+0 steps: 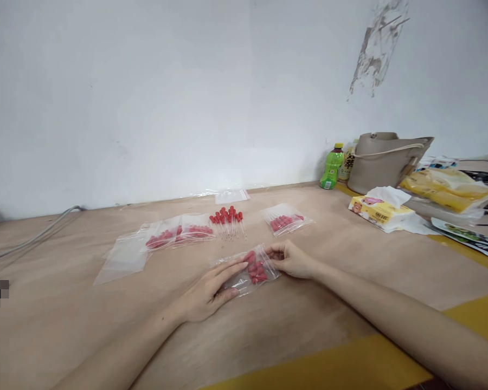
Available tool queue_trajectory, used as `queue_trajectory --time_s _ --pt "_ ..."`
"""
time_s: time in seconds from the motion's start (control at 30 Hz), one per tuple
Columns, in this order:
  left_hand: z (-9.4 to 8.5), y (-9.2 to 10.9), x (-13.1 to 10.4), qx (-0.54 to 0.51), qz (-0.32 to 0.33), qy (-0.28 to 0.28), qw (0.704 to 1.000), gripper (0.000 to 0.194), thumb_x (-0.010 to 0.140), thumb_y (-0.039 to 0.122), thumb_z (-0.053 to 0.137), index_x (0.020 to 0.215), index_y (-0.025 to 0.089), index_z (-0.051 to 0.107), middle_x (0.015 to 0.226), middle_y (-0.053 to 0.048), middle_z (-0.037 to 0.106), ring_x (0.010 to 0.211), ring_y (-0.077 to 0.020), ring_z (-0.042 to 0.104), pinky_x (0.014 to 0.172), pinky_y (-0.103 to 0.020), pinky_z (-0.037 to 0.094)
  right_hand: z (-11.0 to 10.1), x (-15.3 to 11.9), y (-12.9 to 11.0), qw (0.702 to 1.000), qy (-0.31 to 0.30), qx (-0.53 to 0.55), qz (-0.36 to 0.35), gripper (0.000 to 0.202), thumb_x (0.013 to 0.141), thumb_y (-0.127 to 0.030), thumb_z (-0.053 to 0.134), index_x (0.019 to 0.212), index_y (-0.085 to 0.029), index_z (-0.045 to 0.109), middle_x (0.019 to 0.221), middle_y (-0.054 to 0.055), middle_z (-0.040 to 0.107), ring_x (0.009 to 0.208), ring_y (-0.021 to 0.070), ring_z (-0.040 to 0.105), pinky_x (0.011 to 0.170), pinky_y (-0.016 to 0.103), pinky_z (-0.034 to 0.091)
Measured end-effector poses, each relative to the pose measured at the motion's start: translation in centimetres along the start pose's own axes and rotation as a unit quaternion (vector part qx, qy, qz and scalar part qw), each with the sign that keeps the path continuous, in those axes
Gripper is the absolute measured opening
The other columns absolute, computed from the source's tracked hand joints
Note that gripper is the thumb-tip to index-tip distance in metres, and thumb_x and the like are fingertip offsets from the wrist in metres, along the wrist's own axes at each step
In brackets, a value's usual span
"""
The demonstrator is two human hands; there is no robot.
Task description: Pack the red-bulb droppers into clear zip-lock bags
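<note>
A clear zip bag point(244, 284) with several red-headed pieces point(257, 271) inside lies on the table in front of me. My left hand point(209, 290) rests over its left part with fingers stretched out, touching the plastic. At the bag's right edge, by the zip strip, my right hand point(287, 259) is closed in a pinch; its fingertips are partly hidden. Just beyond, a loose bunch of red-headed pieces with thin pale stems point(228, 218) lies on the table.
Filled zip bags point(197, 230) lie to the left, beside a flat clear bag point(122, 260). Another filled bag point(287, 219) sits to the right. Farther right are a green bottle point(332, 168), a grey-beige bag point(384, 162) and a tissue pack point(378, 211). A grey cable point(36, 238) crosses the left.
</note>
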State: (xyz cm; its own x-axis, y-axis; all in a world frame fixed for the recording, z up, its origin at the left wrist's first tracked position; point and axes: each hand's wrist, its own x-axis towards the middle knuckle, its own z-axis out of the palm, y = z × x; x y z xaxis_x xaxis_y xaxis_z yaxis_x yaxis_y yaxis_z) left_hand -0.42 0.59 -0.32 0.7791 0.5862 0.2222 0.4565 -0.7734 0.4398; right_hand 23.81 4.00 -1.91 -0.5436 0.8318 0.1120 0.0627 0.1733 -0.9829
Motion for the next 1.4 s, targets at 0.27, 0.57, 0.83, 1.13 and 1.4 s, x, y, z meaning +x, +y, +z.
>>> queue_trajectory --time_s 0.27,0.57,0.83,1.13,1.4 --pt "0.2 -0.4 -0.2 0.017 -0.006 -0.010 1.000 0.049 0.090 0.024 0.039 0.135 0.029 0.021 0.141 0.000 0.025 0.127 -0.0183 0.026 0.104 -0.038 0.026 -0.9 0.4 0.4 0.985 0.128 0.007 0.113 0.030 0.072 -0.042 0.056 0.086 -0.016 0.054 0.048 -0.007 0.050 0.031 0.0036 0.037 0.029 0.014 0.028" --pt "0.1 -0.2 0.0 0.019 0.006 -0.009 1.000 0.050 0.089 0.024 0.041 0.135 0.027 0.023 0.141 -0.001 0.024 0.128 -0.0181 0.025 0.105 -0.035 0.026 0.4 0.7 0.3 0.995 0.055 0.005 0.081 0.023 0.064 -0.036 0.065 0.068 -0.014 0.060 0.058 -0.001 0.060 0.052 0.0092 0.055 0.046 0.018 0.042" --pt "0.4 -1.0 -0.5 0.069 -0.079 0.070 0.992 0.053 0.088 0.032 0.042 0.136 0.024 0.020 0.141 -0.004 0.023 0.129 -0.0217 0.021 0.105 -0.041 0.024 -2.8 1.0 -2.1 0.960 0.203 0.192 0.020 0.010 0.077 -0.025 0.053 0.080 -0.017 0.055 0.070 0.003 0.065 0.061 0.0127 0.062 0.060 0.026 0.050" --pt "0.7 -1.0 -0.7 0.095 -0.083 0.072 0.989 0.048 0.088 0.033 0.040 0.133 0.024 0.026 0.138 -0.004 0.029 0.127 -0.0216 0.025 0.104 -0.040 0.027 -4.9 5.1 0.2 0.938 0.324 -0.060 0.110 0.009 0.073 -0.022 0.055 0.068 -0.016 0.050 0.063 0.004 0.062 0.064 0.0151 0.060 0.057 0.025 0.045" --pt "-2.6 -4.8 -2.0 0.280 -0.209 0.287 0.892 0.025 0.086 0.031 0.038 0.100 0.019 0.055 0.108 -0.006 0.056 0.105 -0.0244 0.046 0.093 -0.041 0.034 -5.0 2.6 0.4 0.748 0.414 -0.517 0.030 0.034 0.074 -0.045 0.050 0.092 -0.016 0.050 0.076 0.005 0.060 0.070 0.0186 0.055 0.061 0.027 0.035"
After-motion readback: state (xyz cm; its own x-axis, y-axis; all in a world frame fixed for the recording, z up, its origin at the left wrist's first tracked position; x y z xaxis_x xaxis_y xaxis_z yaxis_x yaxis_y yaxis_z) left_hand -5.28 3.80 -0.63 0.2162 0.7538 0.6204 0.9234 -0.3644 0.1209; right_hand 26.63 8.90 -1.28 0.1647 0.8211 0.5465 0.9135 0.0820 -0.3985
